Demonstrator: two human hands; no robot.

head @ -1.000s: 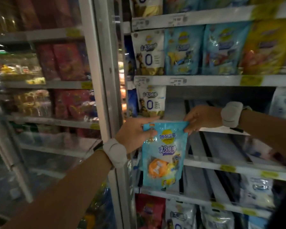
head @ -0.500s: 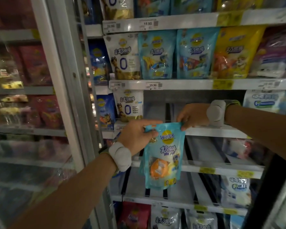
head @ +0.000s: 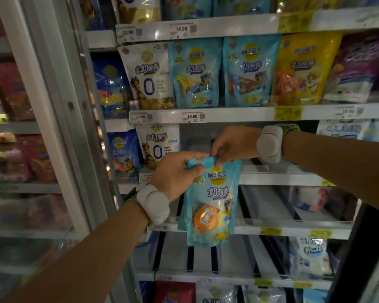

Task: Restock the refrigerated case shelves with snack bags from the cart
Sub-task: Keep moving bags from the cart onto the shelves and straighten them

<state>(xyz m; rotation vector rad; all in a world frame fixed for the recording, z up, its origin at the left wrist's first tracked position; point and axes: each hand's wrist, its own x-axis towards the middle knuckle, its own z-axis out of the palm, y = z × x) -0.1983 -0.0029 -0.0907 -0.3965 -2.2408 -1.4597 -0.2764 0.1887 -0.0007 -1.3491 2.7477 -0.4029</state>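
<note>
Refrigerated case (head: 206, 114) open in front, white door frame (head: 53, 106) running down the left. Upper shelf (head: 228, 112) full: white, two light-blue, yellow, purple bags standing side by side behind the price strip. Shelf below it (head: 271, 178) holds a white bag (head: 158, 145) at its left end and a pale bag at the far right; bare lane between them, right behind the hands. Next shelf down (head: 293, 229) is mostly bare lanes with dark dividers, a few bags to the right.

Light-blue snack bag (head: 212, 202) hangs upright in front of the bare lane, top edge about level with that shelf's lip, bottom hanging past the shelf below.

Left hand (head: 175, 173) grips the bag's top left corner, thumb across the front, fingers curled behind. Right hand (head: 232, 145) pinches the top edge near the middle, fingertips down on it. Both wrists carry pale bands.

Versus half a second ago: the right hand has moved inward from the top right corner toward the middle, so the hands now nearly touch. Bag sits at much the same spot before the shelf.
</note>
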